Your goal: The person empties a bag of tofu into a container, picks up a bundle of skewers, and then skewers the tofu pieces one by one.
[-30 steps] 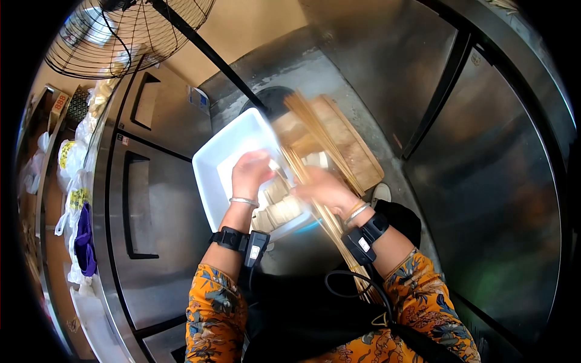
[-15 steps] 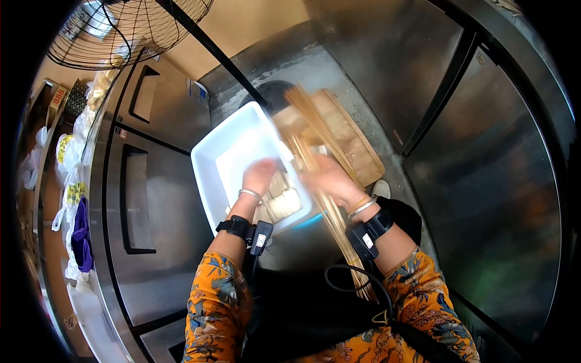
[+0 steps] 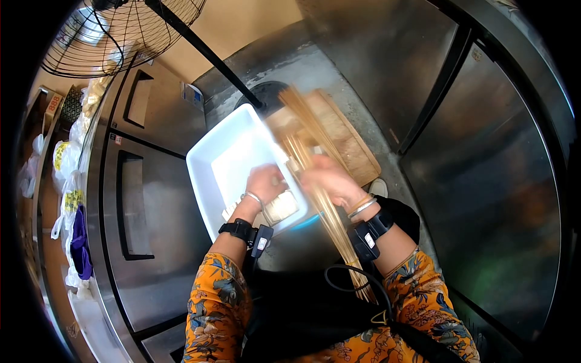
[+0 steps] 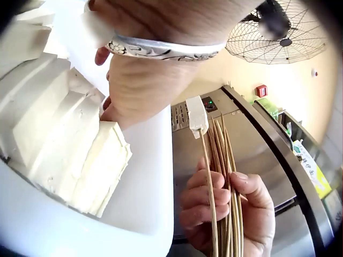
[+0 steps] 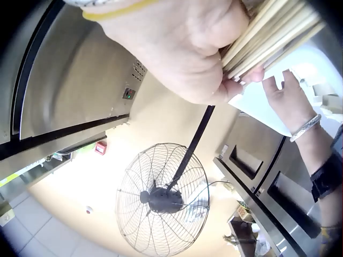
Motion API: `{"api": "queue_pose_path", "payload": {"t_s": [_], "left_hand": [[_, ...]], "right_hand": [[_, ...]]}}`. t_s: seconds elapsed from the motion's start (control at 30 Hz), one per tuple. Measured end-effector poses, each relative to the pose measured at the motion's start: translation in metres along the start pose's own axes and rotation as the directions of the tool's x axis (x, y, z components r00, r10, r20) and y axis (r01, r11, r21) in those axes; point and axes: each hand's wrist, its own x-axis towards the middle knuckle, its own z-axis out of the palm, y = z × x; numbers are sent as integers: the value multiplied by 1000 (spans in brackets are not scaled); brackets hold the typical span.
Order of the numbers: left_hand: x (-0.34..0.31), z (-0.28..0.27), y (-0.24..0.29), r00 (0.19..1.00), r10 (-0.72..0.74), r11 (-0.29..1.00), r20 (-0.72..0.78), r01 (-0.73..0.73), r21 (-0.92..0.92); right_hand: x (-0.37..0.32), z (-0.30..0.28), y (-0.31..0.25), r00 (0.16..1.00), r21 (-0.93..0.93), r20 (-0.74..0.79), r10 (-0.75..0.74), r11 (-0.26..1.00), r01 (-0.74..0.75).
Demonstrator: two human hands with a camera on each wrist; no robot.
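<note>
My left hand (image 3: 265, 181) reaches inside a white plastic bin (image 3: 206, 163), just over pale white slabs (image 4: 53, 134) that look like tofu. In the right wrist view, its fingers are fairly straight with nothing visible between them. A bundle of thin bamboo skewers (image 3: 339, 236) is gripped in my right hand (image 3: 331, 181), beside the bin's right rim. One skewer stands apart from the bundle and carries a small white piece (image 4: 197, 115) at its tip. The lower ends of the skewers run back toward the dark apron.
A wooden board (image 3: 357, 151) lies beyond the right hand, overlapped by blurred skewers (image 3: 308, 121). Steel cabinets flank both sides (image 3: 145, 206). A black fan (image 3: 127, 36) stands behind the bin. Plastic bags (image 3: 72, 175) line the left shelf.
The left hand has moved back from beside the skewers, down over the slabs in the bin. My right hand keeps its grip on the bundle in about the same place.
</note>
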Motion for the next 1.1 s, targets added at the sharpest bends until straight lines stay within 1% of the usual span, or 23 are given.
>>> {"api": "queue_pose_path", "payload": {"t_s": [0.1, 0.2, 0.3, 0.33, 0.37, 0.4, 0.43, 0.47, 0.5, 0.53, 0.63, 0.67, 0.73, 0.8, 0.9, 0.93, 1.0, 1.1], "left_hand": [[-3, 2, 1, 988, 110, 992, -113, -101, 80], [-2, 2, 1, 996, 46, 999, -75, -48, -18], [-7, -6, 6, 997, 29, 998, -71, -34, -59], [-6, -1, -4, 995, -1, 948, -100, -31, -318], [-4, 6, -23, 992, -38, 832, -118, -35, -554], [-5, -2, -23, 989, -77, 659, -126, -45, -751], [-8, -11, -25, 988, -122, 537, -98, -17, -843], [-11, -19, -26, 981, -184, 375, -66, 8, -927], [-16, -37, -15, 971, -240, 199, -26, 23, -980], [-18, -47, -10, 958, -286, 16, 22, 28, -999], [-13, -54, -16, 962, -272, -267, 20, -56, -962], [-10, -57, -15, 963, -268, -356, 21, -79, -931], [-2, -58, -12, 946, -311, -449, 89, -64, -891], [5, -58, -9, 924, -345, -539, 164, -52, -841], [10, -56, -8, 922, -341, -519, 184, -22, -854], [12, -55, -10, 924, -345, -478, 166, -20, -878], [17, -52, -13, 927, -350, -393, 131, -18, -920], [20, -51, -13, 918, -379, -276, 118, 10, -961]], "right_hand": [[-3, 1, -5, 1000, -32, -2, 16, 999, -16], [-2, -1, -4, 1000, -31, 25, 5, 1000, -4], [5, -4, 4, 999, -42, 43, -32, 999, 34], [5, -4, 4, 998, -50, 47, -47, 998, 49], [5, -4, 3, 998, -59, 47, -44, 997, 47], [3, -4, 0, 998, -67, 47, -42, 997, 45], [1, -3, -1, 998, -73, 47, -39, 996, 43], [2, -3, 0, 998, -80, 53, -43, 996, 47], [4, -4, 4, 997, -88, 61, -46, 995, 51], [6, -4, 8, 996, -97, 69, -51, 994, 58], [11, -3, 17, 996, -143, 49, -67, 987, 74], [12, -4, 18, 995, -146, 72, -69, 986, 79], [9, -3, 13, 991, -152, 113, -70, 985, 86], [3, -2, 5, 988, -119, 140, -61, 990, 78], [1, -3, 7, 987, -95, 137, -84, 991, 98], [1, -3, 8, 987, -91, 129, -99, 990, 111], [2, -4, 8, 990, -106, 119, -76, 990, 88], [1, -2, 4, 992, -143, 109, -57, 987, 72]]}}
